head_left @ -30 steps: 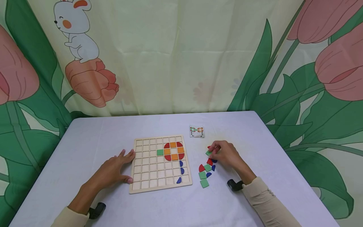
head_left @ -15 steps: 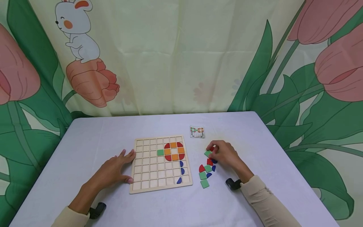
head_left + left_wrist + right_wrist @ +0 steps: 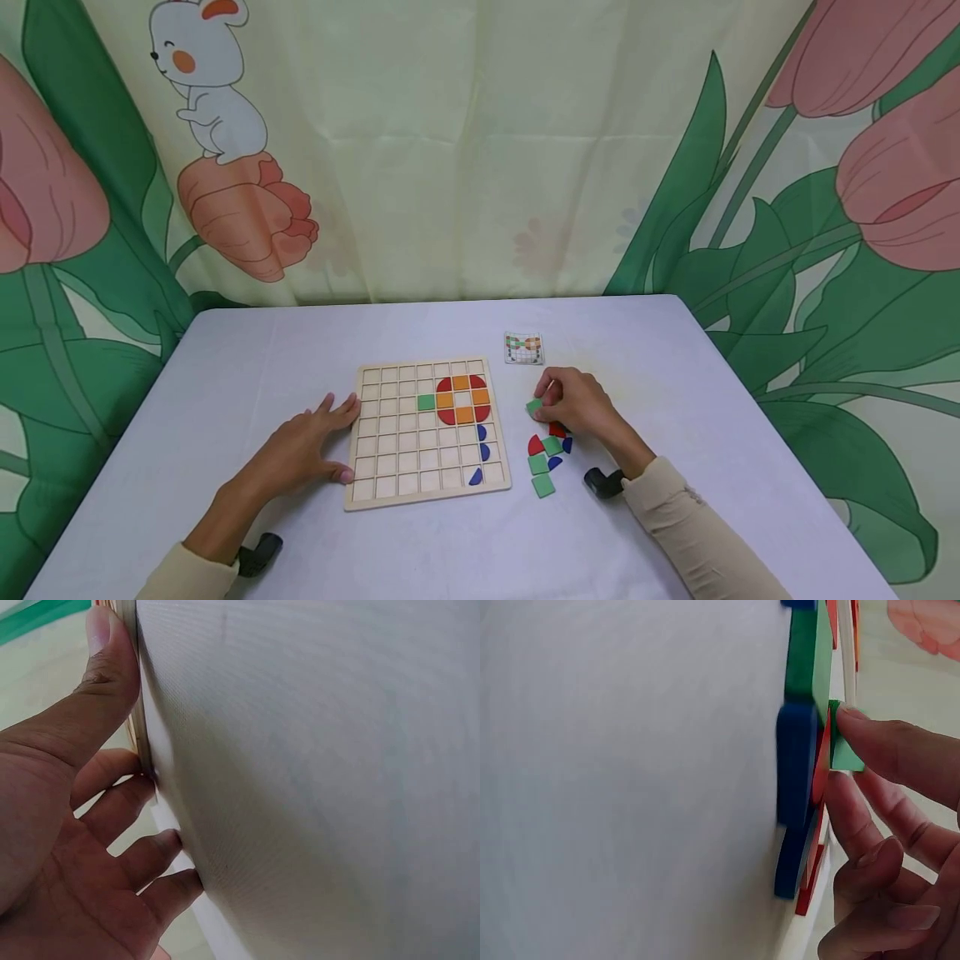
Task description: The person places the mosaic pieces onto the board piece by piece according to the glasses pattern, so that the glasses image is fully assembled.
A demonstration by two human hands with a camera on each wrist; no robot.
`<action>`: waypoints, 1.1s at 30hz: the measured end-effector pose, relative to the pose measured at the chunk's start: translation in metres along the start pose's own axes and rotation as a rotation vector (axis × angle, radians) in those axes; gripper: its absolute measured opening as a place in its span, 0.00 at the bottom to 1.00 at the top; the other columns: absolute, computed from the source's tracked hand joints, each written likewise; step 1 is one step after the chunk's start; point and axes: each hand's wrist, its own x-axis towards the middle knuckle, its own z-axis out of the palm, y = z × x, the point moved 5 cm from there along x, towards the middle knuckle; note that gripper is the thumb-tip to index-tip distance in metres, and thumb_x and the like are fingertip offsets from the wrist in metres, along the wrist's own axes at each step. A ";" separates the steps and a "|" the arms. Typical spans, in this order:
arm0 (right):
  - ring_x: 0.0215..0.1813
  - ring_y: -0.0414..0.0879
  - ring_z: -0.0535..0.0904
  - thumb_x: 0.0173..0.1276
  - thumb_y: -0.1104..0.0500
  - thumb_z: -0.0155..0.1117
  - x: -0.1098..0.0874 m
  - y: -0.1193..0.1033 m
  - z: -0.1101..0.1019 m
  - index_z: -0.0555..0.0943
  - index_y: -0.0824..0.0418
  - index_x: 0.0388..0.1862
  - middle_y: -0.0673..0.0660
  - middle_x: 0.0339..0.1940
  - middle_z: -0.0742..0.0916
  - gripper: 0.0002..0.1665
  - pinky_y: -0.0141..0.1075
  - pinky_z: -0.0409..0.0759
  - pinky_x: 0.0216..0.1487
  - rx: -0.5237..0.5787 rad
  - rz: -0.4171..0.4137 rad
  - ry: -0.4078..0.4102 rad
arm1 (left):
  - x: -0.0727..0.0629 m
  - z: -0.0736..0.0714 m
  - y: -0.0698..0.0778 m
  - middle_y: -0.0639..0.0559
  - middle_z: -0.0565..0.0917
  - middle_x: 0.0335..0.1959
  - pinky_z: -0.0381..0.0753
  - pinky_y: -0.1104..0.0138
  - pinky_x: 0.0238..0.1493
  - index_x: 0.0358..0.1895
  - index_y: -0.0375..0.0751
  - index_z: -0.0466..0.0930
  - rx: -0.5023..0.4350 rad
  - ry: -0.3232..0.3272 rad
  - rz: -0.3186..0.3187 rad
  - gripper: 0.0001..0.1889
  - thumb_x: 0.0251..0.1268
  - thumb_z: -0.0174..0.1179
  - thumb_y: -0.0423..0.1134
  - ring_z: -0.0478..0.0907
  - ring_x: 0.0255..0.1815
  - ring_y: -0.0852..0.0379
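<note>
A wooden grid board (image 3: 405,454) lies on the white table. My left hand (image 3: 303,446) rests against its left edge with fingers spread, the thumb at the lower part. On the board's right side, red and orange pieces form a ring, with a green square (image 3: 426,402) to its left and several blue pieces (image 3: 482,452) below. My right hand (image 3: 581,404) pinches another green square tile (image 3: 533,407) between thumb and fingers, right of the board. In the right wrist view the pinched tile (image 3: 847,746) shows beside blue and red pieces. The hand partly hides the loose pieces.
Loose green squares (image 3: 543,485), a red piece (image 3: 536,445) and blue pieces (image 3: 555,462) lie right of the board. A small pattern card (image 3: 523,348) lies behind them. A printed cloth (image 3: 465,167) hangs behind the table.
My right hand has pulled the green tile left, away from the loose pieces and nearer the board. The left hand stays at the board's edge.
</note>
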 end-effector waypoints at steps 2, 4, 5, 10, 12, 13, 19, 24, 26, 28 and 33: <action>0.32 0.47 0.79 0.60 0.60 0.84 0.000 -0.002 0.002 0.84 0.53 0.39 0.53 0.30 0.84 0.15 0.35 0.77 0.33 0.018 -0.015 0.001 | 0.000 0.000 0.000 0.38 0.66 0.82 0.66 0.28 0.74 0.81 0.39 0.66 -0.002 0.002 0.004 0.60 0.38 0.86 0.51 0.60 0.82 0.24; 0.33 0.47 0.79 0.61 0.61 0.84 0.001 -0.005 0.003 0.84 0.53 0.38 0.53 0.31 0.84 0.14 0.35 0.78 0.33 0.035 -0.029 0.000 | 0.000 0.000 -0.001 0.37 0.66 0.82 0.66 0.28 0.73 0.81 0.39 0.66 -0.003 0.000 0.001 0.60 0.38 0.86 0.51 0.60 0.81 0.22; 0.33 0.47 0.79 0.61 0.61 0.83 0.001 -0.006 0.005 0.84 0.53 0.37 0.53 0.31 0.85 0.14 0.35 0.78 0.33 0.044 -0.034 -0.003 | 0.000 0.000 -0.001 0.36 0.66 0.82 0.66 0.27 0.73 0.81 0.39 0.66 -0.003 -0.002 -0.002 0.60 0.38 0.86 0.51 0.61 0.81 0.22; 0.34 0.48 0.79 0.62 0.61 0.83 0.001 -0.013 0.010 0.84 0.52 0.34 0.53 0.31 0.85 0.13 0.36 0.78 0.32 0.082 -0.066 -0.021 | 0.001 0.001 -0.002 0.36 0.65 0.83 0.65 0.27 0.73 0.81 0.40 0.66 -0.008 -0.014 -0.022 0.61 0.37 0.86 0.52 0.60 0.80 0.20; 0.33 0.49 0.78 0.62 0.61 0.83 0.001 -0.018 0.011 0.84 0.52 0.34 0.52 0.30 0.84 0.13 0.36 0.77 0.29 0.092 -0.080 -0.024 | 0.001 0.002 -0.002 0.37 0.65 0.83 0.65 0.27 0.74 0.81 0.40 0.66 -0.012 -0.016 -0.026 0.61 0.37 0.86 0.52 0.59 0.81 0.21; 0.33 0.49 0.78 0.62 0.61 0.83 0.000 -0.021 0.011 0.84 0.51 0.34 0.52 0.30 0.84 0.13 0.36 0.77 0.29 0.095 -0.088 -0.023 | 0.001 0.002 -0.002 0.37 0.65 0.83 0.64 0.27 0.74 0.81 0.40 0.66 -0.014 -0.016 -0.026 0.61 0.37 0.86 0.52 0.59 0.81 0.22; 0.34 0.48 0.77 0.64 0.60 0.82 0.003 -0.038 0.015 0.86 0.49 0.37 0.50 0.32 0.85 0.11 0.36 0.74 0.30 0.101 -0.134 -0.039 | 0.001 0.002 -0.002 0.39 0.65 0.83 0.64 0.27 0.75 0.81 0.40 0.66 -0.008 -0.017 -0.025 0.61 0.37 0.86 0.52 0.58 0.82 0.23; 0.34 0.48 0.77 0.64 0.60 0.82 0.003 -0.053 0.021 0.86 0.48 0.38 0.50 0.33 0.86 0.11 0.35 0.73 0.30 0.111 -0.183 -0.074 | 0.001 0.003 -0.002 0.38 0.65 0.83 0.64 0.28 0.75 0.81 0.41 0.66 -0.012 -0.016 -0.035 0.61 0.37 0.86 0.52 0.59 0.82 0.23; 0.35 0.47 0.77 0.64 0.59 0.82 0.003 -0.059 0.023 0.86 0.48 0.38 0.49 0.32 0.86 0.11 0.34 0.73 0.30 0.116 -0.208 -0.083 | 0.001 0.004 -0.002 0.38 0.66 0.83 0.65 0.27 0.74 0.81 0.41 0.66 -0.015 -0.015 -0.038 0.61 0.37 0.86 0.52 0.59 0.82 0.23; 0.35 0.47 0.78 0.64 0.59 0.82 0.003 -0.064 0.026 0.86 0.47 0.38 0.48 0.32 0.86 0.11 0.34 0.74 0.30 0.122 -0.236 -0.088 | 0.001 0.004 -0.003 0.38 0.66 0.83 0.67 0.27 0.73 0.81 0.42 0.67 -0.019 -0.012 -0.039 0.61 0.36 0.86 0.53 0.60 0.81 0.22; 0.35 0.46 0.79 0.63 0.60 0.82 0.002 -0.078 0.031 0.86 0.48 0.37 0.48 0.31 0.87 0.12 0.34 0.76 0.33 0.137 -0.284 -0.100 | -0.001 0.002 -0.007 0.37 0.65 0.82 0.69 0.28 0.70 0.81 0.43 0.67 -0.060 0.007 -0.022 0.61 0.37 0.86 0.53 0.61 0.80 0.20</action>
